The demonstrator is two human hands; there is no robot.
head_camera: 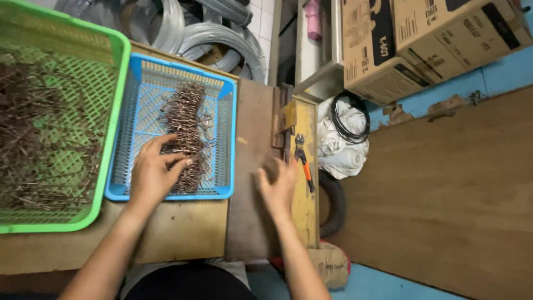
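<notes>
Both forearms rise from the near edge, cut off by the frame below the elbow, above a dark lap that is hard to make out. On the left, the left hand [157, 169] rests inside the blue basket [225, 116], fingers loosely spread and laid on the near end of a pile of thin brown wire pieces [186, 130]; whether any piece is pinched under the fingers cannot be told. That pile runs from the hand toward the far wall of the basket. The right hand [279, 186] hovers over the worn wooden bench [250, 166], blurred, fingers apart and holding nothing that can be seen.

Just right of that hand lie orange-handled cutters [302, 161] on the yellow strip [305, 205] along the bench's right edge, near a small metal fixture [282, 119] whose shape is unclear.

At far left a green basket [114, 83], cut off by the frame, holds a looser tangle of similar brown pieces [33, 133]. Beyond the baskets, coils of grey wire [222, 39] are partly hidden. To the right, off the bench, sit cardboard boxes [422, 44], a white cloth bundle [347, 144] with a black cable loop, a dark tyre-like ring partly hidden by the bench, and a brown board [444, 194].
</notes>
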